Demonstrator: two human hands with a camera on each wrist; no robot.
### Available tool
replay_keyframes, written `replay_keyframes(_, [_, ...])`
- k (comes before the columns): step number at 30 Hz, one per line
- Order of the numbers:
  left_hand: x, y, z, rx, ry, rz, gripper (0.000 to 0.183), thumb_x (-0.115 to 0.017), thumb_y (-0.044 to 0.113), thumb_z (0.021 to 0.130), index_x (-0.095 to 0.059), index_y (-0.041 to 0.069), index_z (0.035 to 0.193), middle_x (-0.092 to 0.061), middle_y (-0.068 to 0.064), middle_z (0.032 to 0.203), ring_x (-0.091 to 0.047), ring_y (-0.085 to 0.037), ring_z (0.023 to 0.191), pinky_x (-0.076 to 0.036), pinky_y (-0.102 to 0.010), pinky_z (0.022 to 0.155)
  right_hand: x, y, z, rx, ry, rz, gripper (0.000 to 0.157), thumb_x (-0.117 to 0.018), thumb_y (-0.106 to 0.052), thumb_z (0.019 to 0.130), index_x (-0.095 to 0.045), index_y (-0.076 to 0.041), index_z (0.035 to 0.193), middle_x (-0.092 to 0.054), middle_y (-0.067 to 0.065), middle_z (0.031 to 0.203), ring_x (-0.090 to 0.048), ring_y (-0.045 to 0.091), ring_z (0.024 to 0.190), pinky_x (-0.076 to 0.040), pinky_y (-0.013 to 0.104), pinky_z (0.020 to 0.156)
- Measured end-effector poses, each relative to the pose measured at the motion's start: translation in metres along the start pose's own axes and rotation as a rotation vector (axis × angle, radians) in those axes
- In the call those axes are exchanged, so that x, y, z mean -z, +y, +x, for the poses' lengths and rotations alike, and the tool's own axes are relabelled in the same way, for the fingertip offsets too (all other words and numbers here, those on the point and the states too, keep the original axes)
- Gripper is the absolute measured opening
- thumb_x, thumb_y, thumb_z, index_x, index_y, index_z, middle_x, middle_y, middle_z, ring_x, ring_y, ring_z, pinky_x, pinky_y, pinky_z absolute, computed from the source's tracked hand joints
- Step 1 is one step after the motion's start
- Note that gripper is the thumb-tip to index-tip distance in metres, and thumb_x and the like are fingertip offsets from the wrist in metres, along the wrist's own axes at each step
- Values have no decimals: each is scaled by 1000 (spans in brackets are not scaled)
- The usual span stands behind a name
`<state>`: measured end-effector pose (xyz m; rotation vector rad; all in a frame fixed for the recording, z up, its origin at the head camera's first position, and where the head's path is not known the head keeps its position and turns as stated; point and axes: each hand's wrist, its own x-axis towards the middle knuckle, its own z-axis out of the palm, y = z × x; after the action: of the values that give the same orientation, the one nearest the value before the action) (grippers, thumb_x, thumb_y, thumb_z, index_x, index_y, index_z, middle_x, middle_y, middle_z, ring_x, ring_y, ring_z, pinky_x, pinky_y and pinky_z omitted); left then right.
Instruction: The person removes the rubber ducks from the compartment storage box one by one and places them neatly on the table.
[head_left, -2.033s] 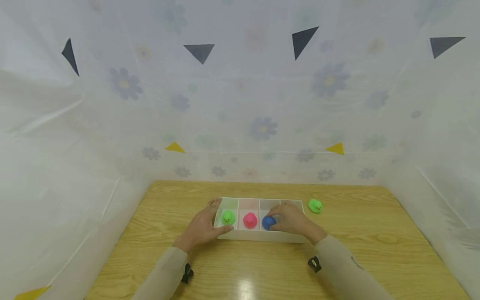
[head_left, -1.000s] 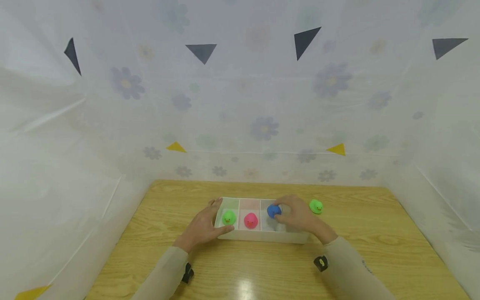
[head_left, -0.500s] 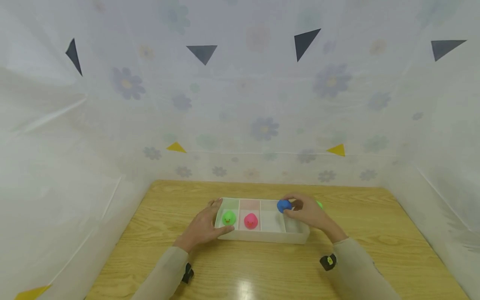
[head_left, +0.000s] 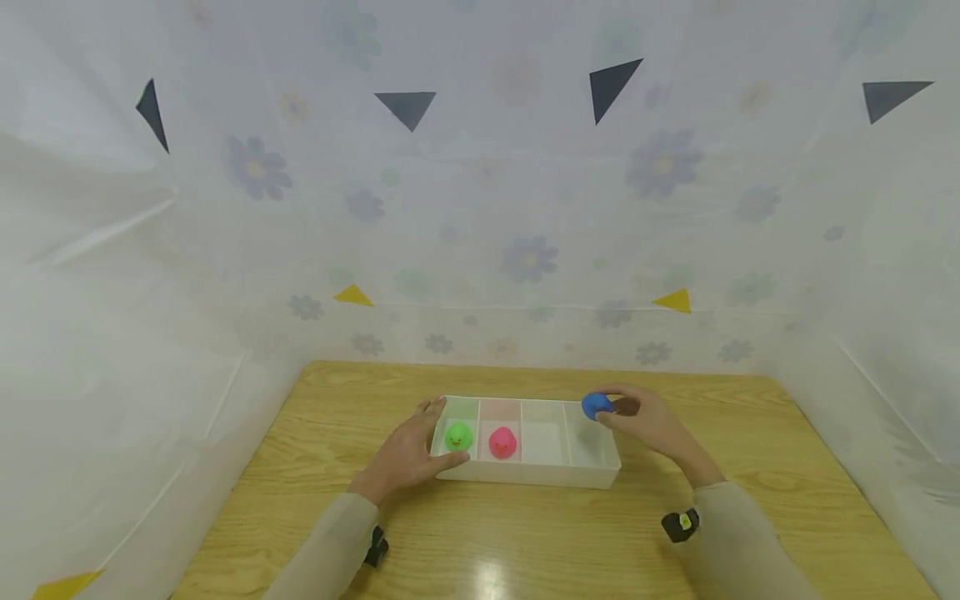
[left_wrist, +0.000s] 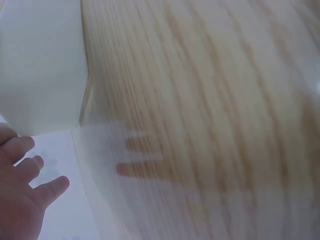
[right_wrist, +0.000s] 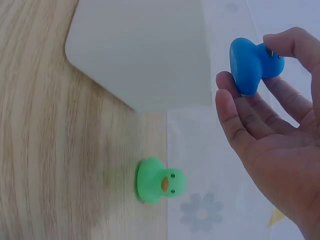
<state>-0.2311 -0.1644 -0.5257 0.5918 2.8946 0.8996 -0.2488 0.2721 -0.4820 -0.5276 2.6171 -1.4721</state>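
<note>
A white box [head_left: 525,473] with a row of compartments sits on the table. My left hand [head_left: 405,446] holds its left end, thumb across the front corner and fingers at the back corner. A green rubber duck [head_left: 457,436] sits in the leftmost compartment and a pink rubber duck [head_left: 502,442] in the one beside it; the two right compartments hold nothing. My right hand [head_left: 645,421] pinches a blue rubber duck [head_left: 597,406] between thumb and fingers above the box's back right corner. Tilted sideways, the blue duck shows in the right wrist view too.
Another green duck [right_wrist: 157,181] stands on the table beyond the box's right end, hidden behind my right hand in the head view. Wood-grain table [head_left: 480,533] surrounds the box. White flowered sheeting [head_left: 480,208] walls the back and both sides.
My right hand has lifted the blue duck out of the third compartment and carried it right and back, over the rightmost one. My left hand has stayed at the box's left end.
</note>
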Motion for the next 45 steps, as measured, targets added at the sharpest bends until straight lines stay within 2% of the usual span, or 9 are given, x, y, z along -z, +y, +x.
replay_keyframes(8, [0,-1,1,4,5,-5,113,-64,80,89,-20,15,170,-23,-4,176,-20,-30,164,-30,-62,127,21,12,-8,-26,39,-34,50,-71,-29,103,-60,-11,148,-65,22,137,-69,32,117,-60,48,91])
replay_keyframes(18, [-1,-2,1,12,-1,-9,113,-64,80,88,-19,16,170,-24,-7,176,-22,-32,163,-31,-62,126,39,20,-16,-102,89,-103,57,-68,-36,105,-55,-10,153,-63,24,144,-64,43,127,-59,54,95])
replay_keyframes(27, [2,0,1,8,-4,-13,111,-67,75,90,-19,13,170,-23,-8,176,-22,-34,163,-31,-62,126,48,35,-16,-107,124,-113,53,-68,-31,105,-57,-9,152,-60,25,147,-67,36,122,-61,49,92])
replay_keyframes(34, [2,1,0,4,3,-15,111,-65,77,90,-21,13,170,-25,-9,175,-24,-35,163,-32,-63,125,53,47,-19,-122,143,-115,55,-66,-31,106,-54,-4,153,-54,32,151,-62,49,126,-59,58,94])
replay_keyframes(39, [1,-1,0,16,-1,-21,112,-65,79,89,-19,16,170,-23,-7,176,-22,-33,163,-31,-63,125,57,55,-21,-138,146,-126,53,-64,-33,107,-55,-6,153,-55,31,151,-59,52,130,-57,60,97])
replay_keyframes(45, [-2,-4,2,2,13,-9,112,-65,77,89,-20,15,170,-25,-8,175,-24,-34,163,-33,-63,125,59,65,-23,-134,154,-136,52,-64,-29,107,-55,-2,151,-53,34,150,-56,56,132,-54,65,99])
